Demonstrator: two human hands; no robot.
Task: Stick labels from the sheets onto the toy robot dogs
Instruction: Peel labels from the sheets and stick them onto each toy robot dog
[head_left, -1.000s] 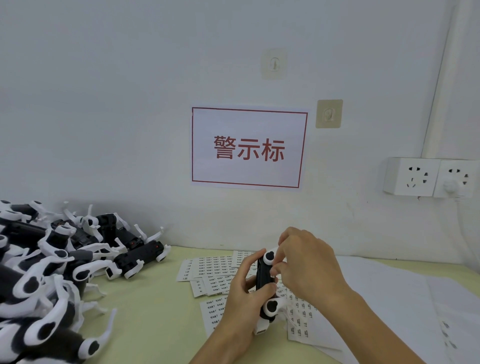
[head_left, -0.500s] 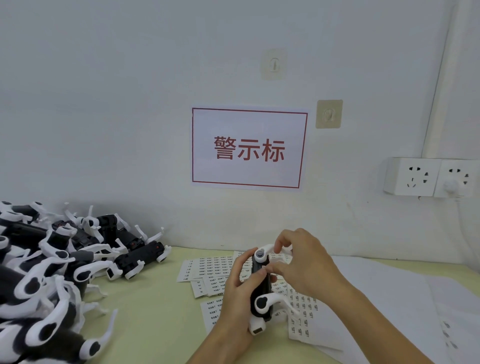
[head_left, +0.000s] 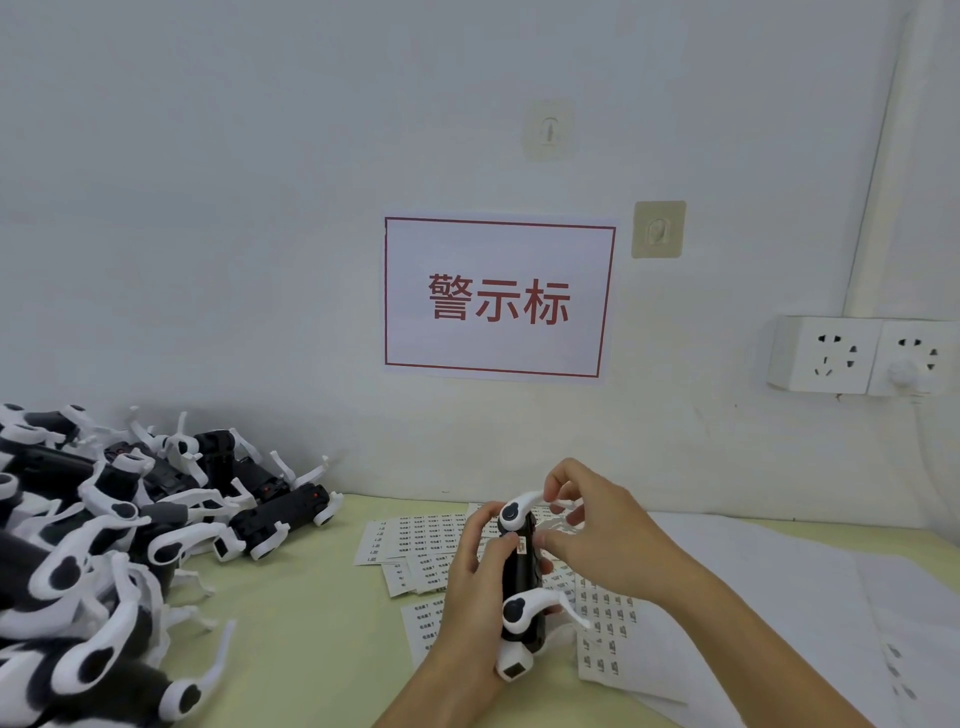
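Observation:
A black toy robot dog (head_left: 521, 582) with white legs stands on end above the table. My left hand (head_left: 470, 587) grips its body from the left, thumb near a small label (head_left: 522, 543) on the body. My right hand (head_left: 592, 530) comes in from the right, its thumb against the dog's body beside the label and its curled fingers at the upper white leg (head_left: 524, 505). Label sheets (head_left: 410, 538) printed with rows of small stickers lie on the table under and behind the hands.
A big heap of black-and-white toy dogs (head_left: 104, 545) fills the left of the yellow-green table (head_left: 311, 623). White paper sheets (head_left: 779, 597) cover the right side. The wall close behind carries a red-framed sign (head_left: 498, 299) and power sockets (head_left: 862, 356).
The dog has been turned in my hands so its side with the legs faces me. My right hand rose slightly and shifted from the top leg joint to the upper leg and label spot.

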